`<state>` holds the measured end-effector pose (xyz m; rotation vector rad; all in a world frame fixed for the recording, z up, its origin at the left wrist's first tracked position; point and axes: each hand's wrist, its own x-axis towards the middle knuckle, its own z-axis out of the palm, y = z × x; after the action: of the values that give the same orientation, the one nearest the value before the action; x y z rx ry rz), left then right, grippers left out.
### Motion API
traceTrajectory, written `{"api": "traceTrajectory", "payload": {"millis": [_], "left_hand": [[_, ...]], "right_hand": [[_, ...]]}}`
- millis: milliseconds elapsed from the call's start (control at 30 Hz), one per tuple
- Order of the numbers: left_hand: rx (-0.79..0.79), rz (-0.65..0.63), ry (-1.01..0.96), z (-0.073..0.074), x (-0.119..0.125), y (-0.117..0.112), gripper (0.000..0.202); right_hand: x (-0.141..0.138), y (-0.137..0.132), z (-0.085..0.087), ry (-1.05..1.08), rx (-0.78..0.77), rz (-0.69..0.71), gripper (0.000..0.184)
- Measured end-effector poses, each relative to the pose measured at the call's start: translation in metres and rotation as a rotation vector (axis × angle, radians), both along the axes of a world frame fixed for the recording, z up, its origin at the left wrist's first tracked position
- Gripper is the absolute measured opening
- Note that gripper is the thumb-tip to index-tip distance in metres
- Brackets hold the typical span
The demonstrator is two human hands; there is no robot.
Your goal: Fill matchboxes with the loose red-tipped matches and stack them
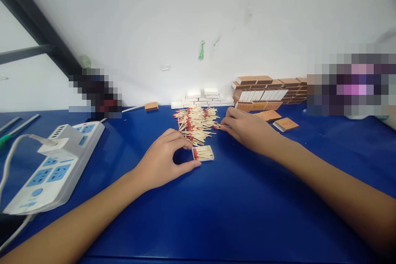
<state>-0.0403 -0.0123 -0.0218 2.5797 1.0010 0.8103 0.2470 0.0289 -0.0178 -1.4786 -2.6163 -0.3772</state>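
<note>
Blue tabletop (247,214), crowded toward the back

We have a small white matchbox tray (206,159) near the middle of the table, partly filled with red-tipped matches. Our left hand (167,154) grips its left end, thumb at the near side and fingertips at the far corner. Our right hand (239,126) has its fingertips closed on matches at the right edge of a loose match pile (198,121); we cannot tell how many.

That pile lies between the tray and a low stack of white trays (204,101) by the wall (154,20). To the right rises a stack of orange-and-brown matchboxes (274,84), with an orange box (287,124) lying flat in front of it, just beyond our right forearm. Another small matchbox (151,107) sits alone left of the white stack.

On our left, a power strip (40,192) takes up much room, an adapter (60,148) standing on it and a white cable (10,159) curling away. Behind it slants a dark frame (29,12). Blocky blur (352,86) hides what stands at the far right.
</note>
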Motion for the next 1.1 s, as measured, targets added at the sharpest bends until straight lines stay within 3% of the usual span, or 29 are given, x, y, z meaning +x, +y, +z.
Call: {"api": "traceTrajectory", "payload": {"millis": [167,300,400,533,1100], "left_hand": [[0.012,-0.008,-0.002,0.000,-0.001,-0.001,0.029],[0.018,-0.011,-0.010,0.000,-0.001,-0.001,0.030],[0.023,-0.016,-0.012,-0.001,-0.001,0.000,0.029],[0.021,-0.022,-0.011,-0.001,0.000,0.000,0.029],[-0.001,-0.032,0.005,0.000,0.000,-0.001,0.028]], "right_hand": [[-0.007,-0.017,0.012,0.262,0.009,0.097,0.021],[-0.025,-0.039,0.016,0.530,-0.273,0.294,0.012],[-0.037,-0.049,0.009,0.542,-0.369,0.317,0.013],[-0.041,-0.048,0.001,0.537,-0.375,0.298,0.015],[-0.036,-0.045,0.007,0.560,-0.370,0.338,0.011]]}}
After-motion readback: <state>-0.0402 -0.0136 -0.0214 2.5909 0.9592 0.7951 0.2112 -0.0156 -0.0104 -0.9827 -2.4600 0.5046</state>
